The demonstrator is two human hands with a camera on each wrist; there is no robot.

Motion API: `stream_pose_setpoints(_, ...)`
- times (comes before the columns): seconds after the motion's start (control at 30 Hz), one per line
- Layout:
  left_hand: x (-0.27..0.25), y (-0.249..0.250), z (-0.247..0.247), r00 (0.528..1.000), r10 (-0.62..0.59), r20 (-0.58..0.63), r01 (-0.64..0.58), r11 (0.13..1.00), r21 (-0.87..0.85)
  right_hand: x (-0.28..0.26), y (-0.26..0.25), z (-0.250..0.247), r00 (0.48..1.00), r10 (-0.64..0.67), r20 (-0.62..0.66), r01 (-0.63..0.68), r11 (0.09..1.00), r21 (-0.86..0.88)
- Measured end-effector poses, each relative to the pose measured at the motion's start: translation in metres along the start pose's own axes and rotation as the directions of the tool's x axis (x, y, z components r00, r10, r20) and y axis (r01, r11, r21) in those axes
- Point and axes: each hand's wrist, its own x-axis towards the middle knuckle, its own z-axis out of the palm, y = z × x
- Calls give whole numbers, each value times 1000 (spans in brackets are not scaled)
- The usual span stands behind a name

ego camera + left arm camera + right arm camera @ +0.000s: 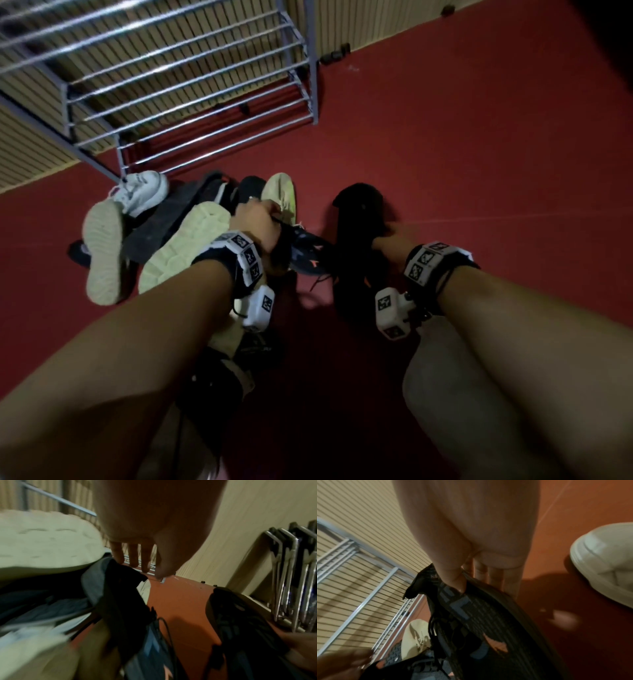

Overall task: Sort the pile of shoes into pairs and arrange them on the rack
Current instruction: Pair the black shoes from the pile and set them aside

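The left hand grips a dark shoe with orange marks at its collar, fingers curled over the opening, at the right edge of the pile of shoes on the red floor. The right hand holds a second dark shoe; in the right wrist view the thumb presses the inner side of this shoe and the fingers lie along its outer side, so the hand is clamped on it. This shoe bears the same orange marks and grey pattern. The two dark shoes are near each other, with bare floor between them.

The pile contains two overturned shoes with pale soles, a white sneaker, a cream shoe and further dark shoes. The pile lies just in front of the metal rack, which stands against a ribbed beige wall. The visible rack shelves carry no shoes. In the left wrist view, folded metal-framed chairs lean against the wall.
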Motion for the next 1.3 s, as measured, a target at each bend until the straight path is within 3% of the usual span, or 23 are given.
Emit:
stream_pose_setpoints(0.07,11,9,6,999,22,-28,-21,999,48,1,8,2,1000,20,-16,-19,1000,23)
stream_pose_setpoints(0.1,16,6,8,997,70,14,-71,991,117,-11,0,2,999,21,-31,-20,999,40)
stream_pose_setpoints(0.17,27,-2,13,971,130,199,-179,952,249,-37,-17,1,999,23,-36,-21,999,47)
stream_pose_setpoints(0.27,36,-14,17,897,58,438,-243,892,380,-53,-25,-2,999,33,-35,-31,998,55)
stream_pose_setpoints(0.57,17,11,11,926,-8,376,-257,718,647,-65,-23,-8,996,88,-27,-87,996,21)
stream_pose_setpoints(0.73,11,-4,12,901,109,421,-348,762,547,-50,-16,-2,995,95,-31,-94,995,14)
stream_pose_setpoints(0.83,8,-7,6,872,96,480,-367,777,511,-31,-6,1,997,73,-24,-72,997,32)
stream_pose_setpoints(0.93,13,-6,-2,840,93,535,-383,800,462,-49,-38,-8,994,74,-83,-72,997,28)
stream_pose_setpoints(1.0,20,-3,-9,862,126,492,-367,823,433,-44,-51,-17,987,82,-136,-82,997,10)
stream_pose_setpoints(1.17,48,9,-20,891,152,427,-279,927,252,-7,-89,-42,970,77,-232,-86,996,-29)
stream_pose_setpoints(1.3,72,20,-15,889,29,457,-33,999,1,25,-124,-70,962,59,-268,-67,998,-18)
